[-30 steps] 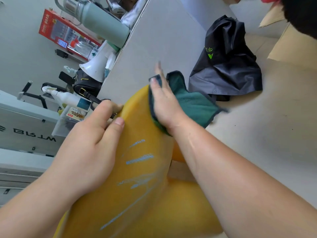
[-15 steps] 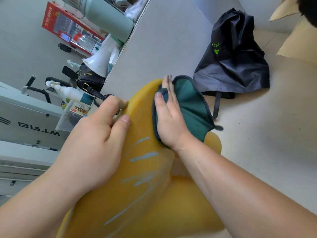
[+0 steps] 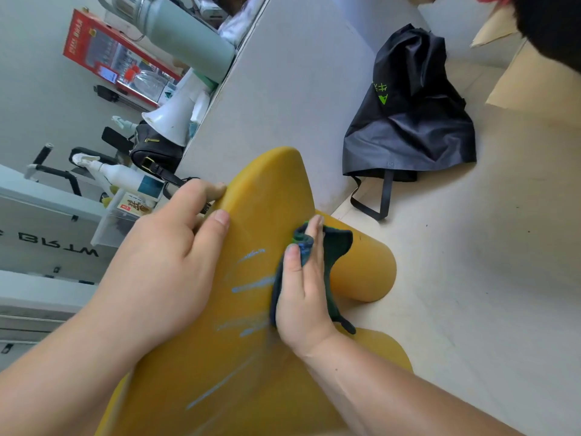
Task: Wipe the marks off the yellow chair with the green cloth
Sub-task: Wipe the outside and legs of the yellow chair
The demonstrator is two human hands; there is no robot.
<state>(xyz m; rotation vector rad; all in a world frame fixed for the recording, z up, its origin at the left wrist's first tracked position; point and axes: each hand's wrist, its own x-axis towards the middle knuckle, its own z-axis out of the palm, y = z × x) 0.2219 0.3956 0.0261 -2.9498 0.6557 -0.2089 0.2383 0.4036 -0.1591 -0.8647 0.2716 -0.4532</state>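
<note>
The yellow chair (image 3: 267, 190) fills the lower middle of the head view, its curved back facing me. Several light blue marks (image 3: 251, 286) streak across the back. My left hand (image 3: 163, 272) grips the chair's left edge, thumb over the rim. My right hand (image 3: 303, 294) presses the bunched green cloth (image 3: 338, 247) flat against the chair's right side, just right of the marks. Most of the cloth is hidden under my palm and fingers.
A black bag (image 3: 412, 121) lies on the pale floor at the upper right, by a grey panel (image 3: 283, 89). At the left stand a white megaphone (image 3: 173, 118), a green flask (image 3: 185, 36), a spray bottle (image 3: 119, 174) and a black pouch (image 3: 154, 152).
My right hand has slid the green cloth down from the top of the chair back to beside the blue marks. The cloth is more bunched. My left hand keeps its grip.
</note>
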